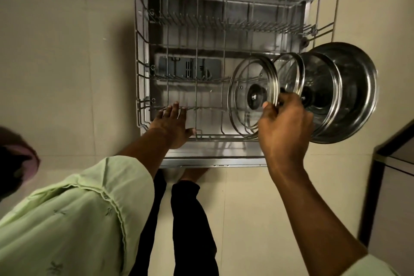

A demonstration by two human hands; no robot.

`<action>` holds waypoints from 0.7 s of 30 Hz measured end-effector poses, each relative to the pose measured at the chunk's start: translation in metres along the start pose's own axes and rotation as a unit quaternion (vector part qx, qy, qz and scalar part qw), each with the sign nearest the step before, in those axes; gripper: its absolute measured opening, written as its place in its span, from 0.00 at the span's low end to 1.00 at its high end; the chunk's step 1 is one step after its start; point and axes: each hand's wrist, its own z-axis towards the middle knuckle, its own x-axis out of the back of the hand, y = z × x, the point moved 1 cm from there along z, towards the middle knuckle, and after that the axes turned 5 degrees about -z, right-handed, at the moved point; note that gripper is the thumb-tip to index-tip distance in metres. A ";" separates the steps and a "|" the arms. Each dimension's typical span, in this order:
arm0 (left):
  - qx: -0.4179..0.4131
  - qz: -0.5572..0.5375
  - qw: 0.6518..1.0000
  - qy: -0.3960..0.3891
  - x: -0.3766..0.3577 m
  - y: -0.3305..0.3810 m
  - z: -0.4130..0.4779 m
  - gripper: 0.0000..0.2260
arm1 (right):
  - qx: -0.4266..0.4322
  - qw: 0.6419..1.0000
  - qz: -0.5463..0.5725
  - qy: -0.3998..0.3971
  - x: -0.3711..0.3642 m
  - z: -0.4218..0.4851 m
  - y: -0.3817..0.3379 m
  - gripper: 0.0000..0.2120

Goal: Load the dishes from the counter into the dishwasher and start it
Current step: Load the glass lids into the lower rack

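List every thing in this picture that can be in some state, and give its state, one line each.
dishwasher door: open, lying flat.
lower rack: pulled out over the door, its left side bare of dishes.
front glass lid: on edge, pinched at its rim by the right hand.
steel plate: on edge, rightmost, jutting past the rack's side.
left hand: fingers straight, resting on the rack's front wires.

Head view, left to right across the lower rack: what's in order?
left hand → first glass lid → second glass lid → third glass lid → steel plate. Skipped: right hand, overlapping the lids.
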 end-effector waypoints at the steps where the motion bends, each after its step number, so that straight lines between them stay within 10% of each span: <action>1: 0.000 -0.008 1.000 0.001 -0.001 0.000 0.001 0.36 | 0.002 1.000 0.007 0.008 0.003 -0.001 -0.001 0.09; 21: 0.017 -0.057 0.998 -0.024 0.004 0.004 0.005 0.39 | -0.027 0.999 0.003 0.023 -0.005 -0.001 -0.002 0.11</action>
